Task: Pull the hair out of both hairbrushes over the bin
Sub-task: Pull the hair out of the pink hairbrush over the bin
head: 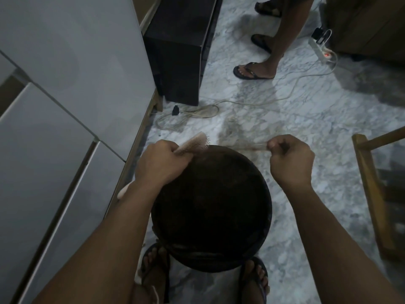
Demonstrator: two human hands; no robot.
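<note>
One round dark bin [211,207] sat on the marble floor [306,119]. Two hands were over its far rim. Left hand [161,164] gripped the one visible hairbrush [192,143], bristle head poking past the fingers. Right hand [291,157] pinched one hair strand bundle [245,145], stretched from the brush.

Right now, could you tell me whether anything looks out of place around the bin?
A loose cord lies tangled across the marble floor beyond the bin, a possible trip hazard. The hair pulled by the right hand stretches past the bin's rim.
</note>
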